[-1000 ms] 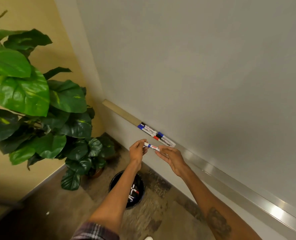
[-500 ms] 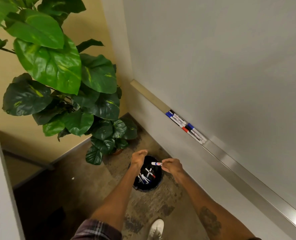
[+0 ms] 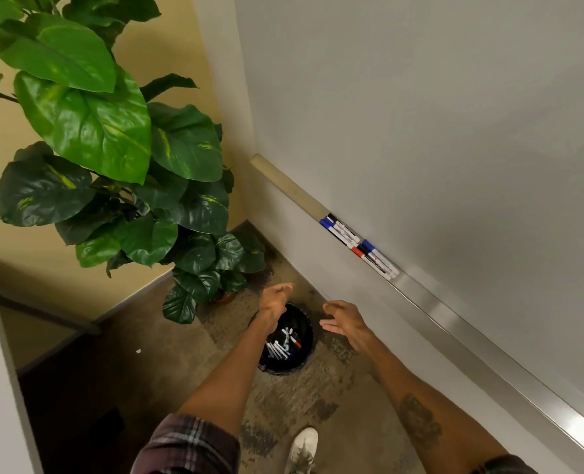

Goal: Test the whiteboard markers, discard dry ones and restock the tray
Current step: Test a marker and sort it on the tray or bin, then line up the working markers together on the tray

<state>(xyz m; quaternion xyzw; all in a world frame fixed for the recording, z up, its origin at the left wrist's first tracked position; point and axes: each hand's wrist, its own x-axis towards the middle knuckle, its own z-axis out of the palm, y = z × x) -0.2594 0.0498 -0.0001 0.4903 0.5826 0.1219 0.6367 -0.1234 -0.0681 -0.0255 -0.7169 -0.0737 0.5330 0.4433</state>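
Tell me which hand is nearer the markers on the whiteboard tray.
Right. The right hand is below the markers, beside the black bin on its wall side; the left hand is farther left, above the bin's rim.

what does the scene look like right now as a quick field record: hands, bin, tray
bin: black, on the floor, discarded markers piled inside
left hand: empty, fingers relaxed, over the bin
right hand: empty, fingers spread, beside the bin
tray markers: several, blue, black and red caps, lying along the tray
plant: large leaves, left of the bin
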